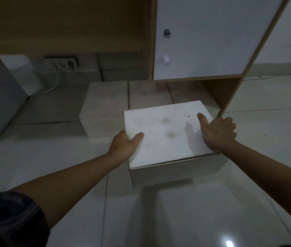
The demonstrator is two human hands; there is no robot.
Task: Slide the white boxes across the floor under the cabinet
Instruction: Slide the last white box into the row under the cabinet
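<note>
A white box [166, 134] rests on the pale tiled floor in front of the cabinet [203, 41]. My left hand [126, 144] grips its left edge, thumb lying on the lid. My right hand [216, 131] clasps the right edge, thumb on top and fingers down the side. Just behind it, several more white boxes [105, 104] sit in a row on the floor, the right ones partly under the cabinet's raised bottom [198, 78]. The cabinet has a white door with a round knob and a lock.
A wooden side panel [230, 93] of the cabinet reaches the floor right of the box. A wall socket [64, 64] with a white cable sits at the back left. A grey object [0, 100] stands at the far left. Shiny tiles [185, 211] spread toward me.
</note>
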